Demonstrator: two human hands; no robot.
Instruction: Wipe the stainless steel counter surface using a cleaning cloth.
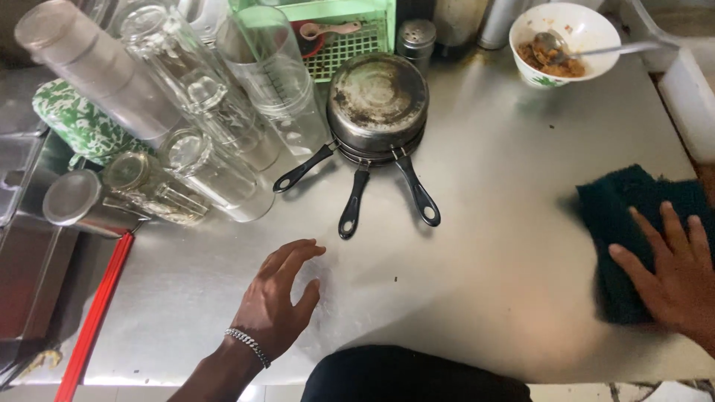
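At the far left a red rod (95, 313) lies along the edge of the steel counter (477, 246). Above it, upturned clear glasses (201, 112) and a green patterned cup (78, 123) lean together in a cluster.

The left hand (279, 298) rests flat on bare counter near the front edge, fingers spread and loosely open, holding nothing; a silver chain bracelet (248, 346) circles its wrist. Beyond its fingertips, well apart, stands a stack of small upturned pans (377, 100) with three black handles (356, 201) fanning toward the person. Behind the pans sit a green plastic basket (350, 33) and a metal shaker (415, 37). Further right, at the back, a white bowl (577, 30) holds food scraps and a spoon (588, 50).

The dark green cloth (633, 223) lies on the counter at the right edge, well apart from the left hand. The right hand (670, 272) presses flat on top of it, fingers extended and slightly splayed, not curled around it. A white container (689, 104) stands just beyond the cloth.
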